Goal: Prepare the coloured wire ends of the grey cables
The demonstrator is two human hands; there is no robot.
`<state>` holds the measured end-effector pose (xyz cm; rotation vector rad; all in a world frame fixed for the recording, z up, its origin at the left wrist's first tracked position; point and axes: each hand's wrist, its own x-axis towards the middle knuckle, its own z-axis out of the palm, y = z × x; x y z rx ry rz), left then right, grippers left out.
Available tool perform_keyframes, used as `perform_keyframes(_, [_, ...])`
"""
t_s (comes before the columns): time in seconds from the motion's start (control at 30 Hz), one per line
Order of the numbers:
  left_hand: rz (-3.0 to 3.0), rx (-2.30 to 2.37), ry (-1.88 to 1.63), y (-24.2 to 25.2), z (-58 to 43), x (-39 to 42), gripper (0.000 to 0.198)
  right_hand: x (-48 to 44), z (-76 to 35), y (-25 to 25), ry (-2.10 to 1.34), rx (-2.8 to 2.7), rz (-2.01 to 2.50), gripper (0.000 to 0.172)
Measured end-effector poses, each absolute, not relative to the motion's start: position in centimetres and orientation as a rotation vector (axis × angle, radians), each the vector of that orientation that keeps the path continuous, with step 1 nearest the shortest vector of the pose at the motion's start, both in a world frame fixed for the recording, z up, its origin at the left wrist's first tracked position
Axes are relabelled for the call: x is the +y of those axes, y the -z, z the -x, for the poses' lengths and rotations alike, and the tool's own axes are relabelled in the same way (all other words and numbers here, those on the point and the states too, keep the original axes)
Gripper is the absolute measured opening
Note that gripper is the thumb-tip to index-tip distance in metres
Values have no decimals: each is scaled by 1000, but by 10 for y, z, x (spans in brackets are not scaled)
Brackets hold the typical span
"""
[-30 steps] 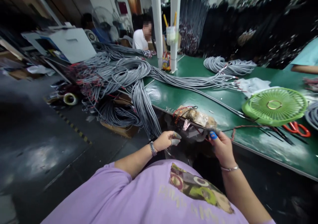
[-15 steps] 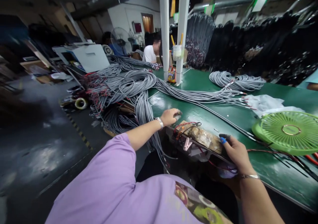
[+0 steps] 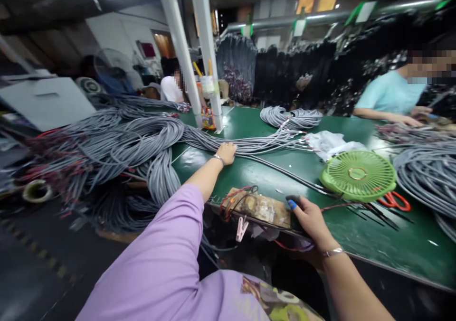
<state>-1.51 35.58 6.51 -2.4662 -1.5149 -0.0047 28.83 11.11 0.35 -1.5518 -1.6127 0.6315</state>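
My left hand (image 3: 227, 153) is stretched out over the green table, its fingers curled down on the long bundle of grey cables (image 3: 199, 139). Part of the grip is hidden behind the back of the hand. My right hand (image 3: 309, 215) rests by the table's near edge with fingers extended, a dark cover on one fingertip and blue on the thumb; nothing shows in it. Just left of it lies a worn wooden board (image 3: 261, 207) with clear tape and red and black wires. A pink clothes peg (image 3: 241, 229) hangs at its front.
A green fan (image 3: 358, 174) stands at right, beside red-handled scissors (image 3: 395, 200). Behind it are a plastic bag (image 3: 331, 143) and a cable coil (image 3: 290, 117). White posts (image 3: 210, 55) rise from the table (image 3: 249, 176). Two co-workers sit across, one in light blue (image 3: 388, 93).
My left hand has moved forward from the table's near edge onto the grey cables. My right hand stays beside the board. The view has turned right, bringing a co-worker and more coils into sight.
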Motion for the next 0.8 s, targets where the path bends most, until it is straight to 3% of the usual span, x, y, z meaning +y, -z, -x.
perform_keyframes(0.17, [2482,-1530,-137,-77,14,374,57,112,-289,0,-673,-1587,1519,38])
perform_keyframes(0.33, [2495,-1526,-160,-79,20,372,48,110,-289,0,-704,-1581,1498,39])
perform_keyframes(0.47, [2492,-1540,-90,-72,20,368,61,107,-289,-3,-672,-1589,1514,39])
perform_keyframes(0.63, [2508,-1533,-68,-65,14,373,59,106,-290,-3,-655,-1598,1522,38])
perform_keyframes(0.8, [2498,-1541,-87,-68,3,377,70,110,-291,-2,-633,-1583,1533,37])
